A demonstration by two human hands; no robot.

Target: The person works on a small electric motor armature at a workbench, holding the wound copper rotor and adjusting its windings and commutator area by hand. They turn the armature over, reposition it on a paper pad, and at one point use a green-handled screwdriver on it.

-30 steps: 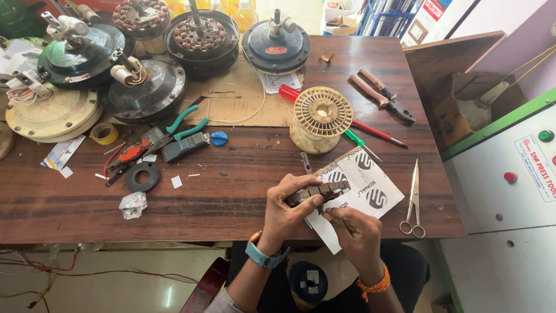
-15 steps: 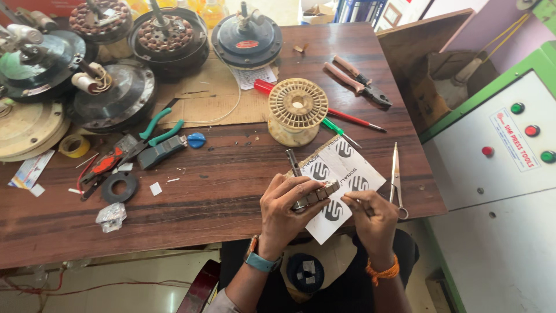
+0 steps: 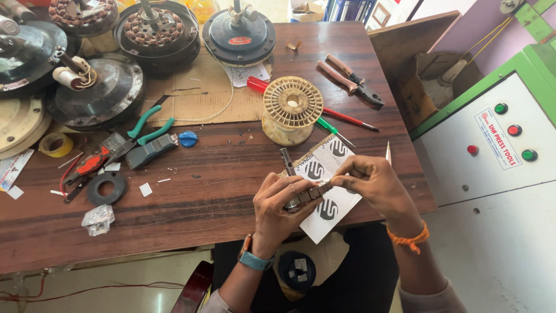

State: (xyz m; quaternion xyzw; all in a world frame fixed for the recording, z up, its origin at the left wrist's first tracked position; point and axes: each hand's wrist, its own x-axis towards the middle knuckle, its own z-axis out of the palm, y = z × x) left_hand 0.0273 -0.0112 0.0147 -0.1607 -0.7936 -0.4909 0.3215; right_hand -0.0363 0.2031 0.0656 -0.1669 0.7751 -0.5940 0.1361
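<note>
My left hand [image 3: 279, 207] grips a small dark metal block [image 3: 307, 196] over the near edge of the brown wooden table [image 3: 191, 203]. My right hand [image 3: 370, 182] pinches the block's right end with thumb and fingers. Under both hands lies a white printed paper sheet [image 3: 324, 174]. A short grey metal rod [image 3: 286, 160] rests on the table just above my left fingers. A cream plastic wire spool [image 3: 291, 108] stands further back. The tips of a pair of scissors [image 3: 388, 152] show above my right hand.
Several ceiling fan motor housings [image 3: 95, 87] crowd the back left. Green-handled pliers [image 3: 147, 124], a black ring [image 3: 107, 186], tape roll [image 3: 56, 144], red screwdriver [image 3: 324, 110] and brown pliers [image 3: 350, 78] lie around. A green-and-white machine cabinet [image 3: 498, 145] stands at the right.
My right hand has moved left onto the metal block, now pinching its end. The view has shifted, so the table things sit a little further left and lower in view.
</note>
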